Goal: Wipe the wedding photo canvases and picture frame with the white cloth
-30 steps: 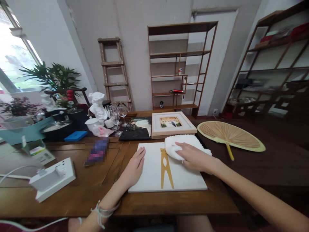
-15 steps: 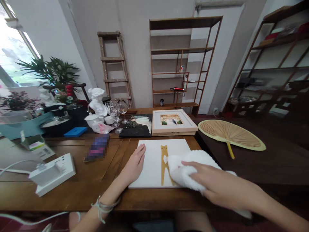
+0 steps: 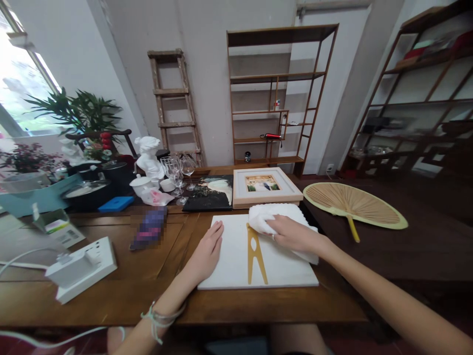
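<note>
A white rectangular board point(image 3: 229, 266) lies flat near the front edge of the wooden table. On its middle shows a flat gold clothespin-like shape point(image 3: 254, 251), its two legs toward me. My left hand point(image 3: 210, 249) rests flat on the board's left edge, fingers extended and holding nothing. In my right hand point(image 3: 291, 234) is a bunched white towel point(image 3: 284, 212), pressed at the board's upper right. The towel touches the top end of the gold shape and partly hides it. The fingertips of my right hand sink into the cloth.
Behind the board lie a framed picture point(image 3: 236, 199) and a dark picture panel point(image 3: 195, 199). A palm-leaf fan point(image 3: 354, 204) is to the right. Leftward are a blurred purple item point(image 3: 150, 229), a power strip point(image 3: 88, 268), wine glasses point(image 3: 177, 175) and a white bust point(image 3: 150, 153).
My right hand has moved the towel from the board's right side up to its top, uncovering the gold shape's right leg. My left hand stays in place.
</note>
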`<state>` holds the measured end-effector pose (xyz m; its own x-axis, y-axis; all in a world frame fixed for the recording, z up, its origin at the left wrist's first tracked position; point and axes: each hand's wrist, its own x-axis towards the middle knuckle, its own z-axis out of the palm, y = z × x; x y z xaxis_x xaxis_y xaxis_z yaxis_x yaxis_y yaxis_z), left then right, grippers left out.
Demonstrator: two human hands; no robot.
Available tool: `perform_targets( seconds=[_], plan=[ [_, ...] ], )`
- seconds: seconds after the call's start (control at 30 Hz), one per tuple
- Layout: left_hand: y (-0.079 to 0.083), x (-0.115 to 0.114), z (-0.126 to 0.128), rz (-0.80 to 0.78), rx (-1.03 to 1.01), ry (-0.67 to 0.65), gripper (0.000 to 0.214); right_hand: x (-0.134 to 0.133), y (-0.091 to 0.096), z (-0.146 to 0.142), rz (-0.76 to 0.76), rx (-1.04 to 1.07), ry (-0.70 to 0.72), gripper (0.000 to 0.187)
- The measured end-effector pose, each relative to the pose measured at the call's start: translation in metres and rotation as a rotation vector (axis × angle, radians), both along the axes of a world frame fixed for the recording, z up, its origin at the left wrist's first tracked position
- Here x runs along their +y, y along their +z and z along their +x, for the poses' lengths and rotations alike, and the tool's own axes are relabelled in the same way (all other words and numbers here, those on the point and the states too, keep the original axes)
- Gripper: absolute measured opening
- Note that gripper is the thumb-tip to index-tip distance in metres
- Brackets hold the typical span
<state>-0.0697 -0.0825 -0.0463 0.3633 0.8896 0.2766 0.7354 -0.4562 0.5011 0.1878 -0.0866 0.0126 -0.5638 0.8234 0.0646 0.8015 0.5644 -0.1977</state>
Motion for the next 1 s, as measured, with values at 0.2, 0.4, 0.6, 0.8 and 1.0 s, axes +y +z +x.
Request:
perform_targets(
  seconds=[0.2, 0.4, 0.6, 0.8, 1.0],
  plan=[
    [-0.003, 0.001, -0.001, 0.025, -0.039, -0.010, 0.044, -0.072, 0.008, 0.003, -0.093, -0.013, 0.105, 0.033],
    [-0.005, 0.002, -0.001, 0.030, -0.058, -0.009, 0.043, -0.110, 0.021, 0.011, -0.285, 0.032, 0.125, 0.030],
    [-0.003, 0.001, -0.001, 0.033, -0.047, -0.006, 0.043, -0.065, 0.021, 0.001, -0.138, -0.021, 0.049, 0.024],
    [0.001, -0.001, 0.000, 0.006, -0.015, 0.006, 0.044, -0.002, 0.011, -0.020, 0.031, -0.077, 0.024, 0.023],
    [0.000, 0.000, 0.000, 0.006, -0.009, -0.001, 0.044, 0.015, 0.007, -0.040, 0.111, -0.103, 0.070, 0.025]
  ],
)
